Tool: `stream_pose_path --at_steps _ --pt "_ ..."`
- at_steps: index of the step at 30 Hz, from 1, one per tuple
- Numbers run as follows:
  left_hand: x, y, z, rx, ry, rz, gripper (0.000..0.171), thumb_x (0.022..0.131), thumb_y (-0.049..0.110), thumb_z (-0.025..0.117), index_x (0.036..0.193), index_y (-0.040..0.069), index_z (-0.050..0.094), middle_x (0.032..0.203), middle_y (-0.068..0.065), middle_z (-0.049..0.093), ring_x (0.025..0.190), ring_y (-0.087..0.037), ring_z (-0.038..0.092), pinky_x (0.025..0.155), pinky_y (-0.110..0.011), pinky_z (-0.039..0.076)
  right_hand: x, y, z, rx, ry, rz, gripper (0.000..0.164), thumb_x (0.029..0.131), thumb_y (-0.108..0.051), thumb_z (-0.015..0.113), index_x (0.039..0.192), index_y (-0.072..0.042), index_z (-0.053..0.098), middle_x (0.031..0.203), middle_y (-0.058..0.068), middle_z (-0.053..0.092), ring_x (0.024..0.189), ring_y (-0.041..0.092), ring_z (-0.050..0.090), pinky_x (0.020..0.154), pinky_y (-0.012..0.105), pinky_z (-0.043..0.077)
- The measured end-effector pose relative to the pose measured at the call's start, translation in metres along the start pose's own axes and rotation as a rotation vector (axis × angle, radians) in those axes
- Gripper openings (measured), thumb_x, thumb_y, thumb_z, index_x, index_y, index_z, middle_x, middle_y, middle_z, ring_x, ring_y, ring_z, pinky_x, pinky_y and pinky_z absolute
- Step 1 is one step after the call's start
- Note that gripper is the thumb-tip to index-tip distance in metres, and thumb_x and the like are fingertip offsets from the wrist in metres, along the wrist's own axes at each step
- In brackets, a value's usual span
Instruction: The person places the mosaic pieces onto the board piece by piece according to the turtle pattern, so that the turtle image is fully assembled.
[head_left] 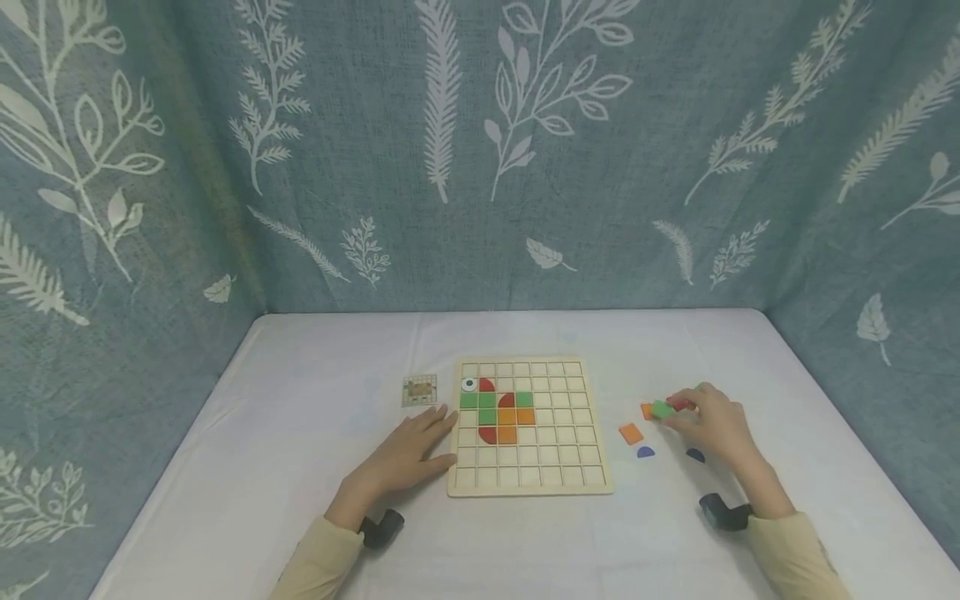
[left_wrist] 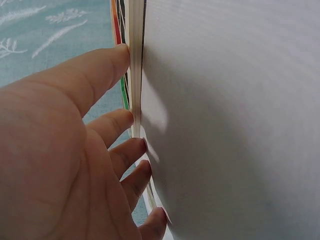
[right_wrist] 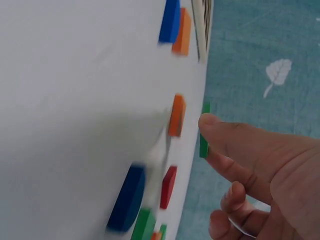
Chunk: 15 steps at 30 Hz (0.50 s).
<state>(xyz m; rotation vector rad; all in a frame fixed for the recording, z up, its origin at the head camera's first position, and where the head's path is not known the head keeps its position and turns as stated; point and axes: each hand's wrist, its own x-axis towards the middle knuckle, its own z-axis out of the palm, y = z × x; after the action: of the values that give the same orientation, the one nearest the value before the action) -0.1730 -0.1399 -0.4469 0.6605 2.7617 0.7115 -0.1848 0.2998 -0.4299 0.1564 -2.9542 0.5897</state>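
My right hand (head_left: 717, 423) pinches a green square tile (right_wrist: 204, 149) between thumb and fingers, just above the loose pieces right of the board. Below it in the right wrist view lie an orange tile (right_wrist: 176, 116) and a red piece (right_wrist: 168, 187). With fingers spread, my left hand (head_left: 405, 454) touches the left edge of the wooden grid board (head_left: 558, 477). On the board sit green tiles (head_left: 487, 416), orange tiles (head_left: 507, 435), red quarter-round pieces (head_left: 488, 435) and a white piece with an eye (head_left: 469, 384). The left wrist view shows the fingertips against the board's side.
A small pattern card (head_left: 420, 389) lies left of the board. Near the right hand are an orange square (head_left: 632, 433) and two blue half-round pieces, one nearer the board (head_left: 646, 452) and one farther right (head_left: 696, 455). A white cloth (head_left: 322, 358) covers the table.
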Motion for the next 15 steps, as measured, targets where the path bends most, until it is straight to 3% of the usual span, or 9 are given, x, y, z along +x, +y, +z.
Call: stream_pose_path --at_steps 3,8,15 --pt "0.0 0.0 0.001 0.0 0.001 -0.004 0.061 0.091 0.037 0.056 0.141 0.007 0.038 0.148 -0.016 0.032 0.138 -0.034 0.026 0.114 -0.052 0.018 0.005 -0.007 0.005 -0.001 0.004 -0.02 0.027 0.077 -0.024 0.075 0.095 -0.005 0.07 0.078 0.007 0.056 0.07 0.022 0.051 0.061 0.037 0.039" --pt "0.001 0.0 0.001 0.002 0.0 -0.016 0.062 0.091 0.038 0.056 0.142 0.008 0.038 0.149 -0.014 0.032 0.138 -0.033 0.025 0.115 -0.051 0.018 0.013 -0.021 0.014 -0.003 0.004 -0.063 0.026 0.075 -0.024 0.077 0.095 -0.007 0.07 0.076 0.007 0.054 0.065 0.018 0.045 0.056 0.026 0.035" --pt "0.002 -0.001 0.004 0.018 0.012 -0.015 0.062 0.09 0.038 0.056 0.141 0.009 0.039 0.148 -0.015 0.034 0.138 -0.033 0.027 0.114 -0.051 0.019 0.02 -0.043 0.024 0.018 -0.034 -0.072 0.023 0.077 -0.023 0.075 0.096 -0.01 0.071 0.082 0.005 0.056 0.074 0.021 0.052 0.063 0.032 0.037"
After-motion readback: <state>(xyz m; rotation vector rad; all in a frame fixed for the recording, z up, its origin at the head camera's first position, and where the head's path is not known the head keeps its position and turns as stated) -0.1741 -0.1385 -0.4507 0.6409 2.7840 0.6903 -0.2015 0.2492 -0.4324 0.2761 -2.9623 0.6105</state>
